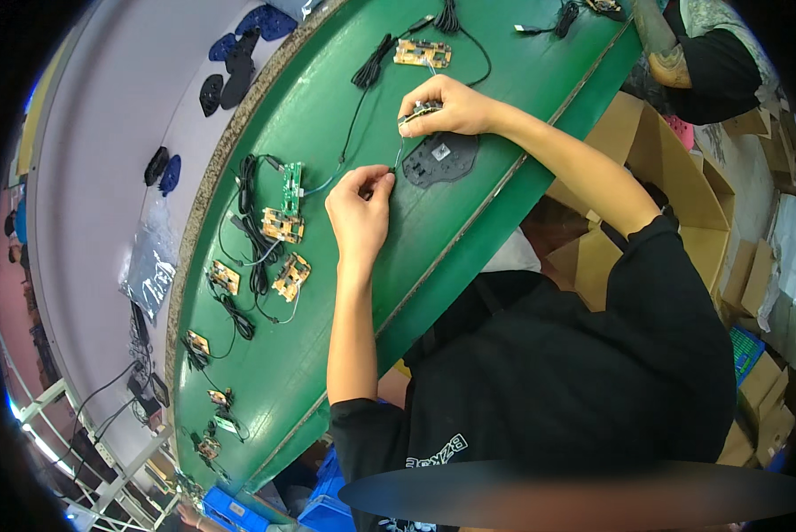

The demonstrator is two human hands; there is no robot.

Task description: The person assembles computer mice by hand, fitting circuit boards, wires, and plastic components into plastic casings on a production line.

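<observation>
In my right hand (451,105) is a small circuit board (423,112), gripped at its edges between thumb and fingers. A thin wire (399,152) runs down from it toward my left hand (360,211). The left fingertips pinch the dark end of a cable (392,170); the fingers hide part of it. Just under and beside the right hand, a black plastic mouse base plate (440,160) lies flat on the green work surface (415,226). It has a small pale label.
Tan circuit boards (423,53) with coiled black cables (373,62) lie at the far side, and several more, with a green board (292,188), lie to the left. Dark shells (238,66) sit beyond the stone-like edge. Cardboard boxes (655,168) and another person's arm (659,44) are at the right.
</observation>
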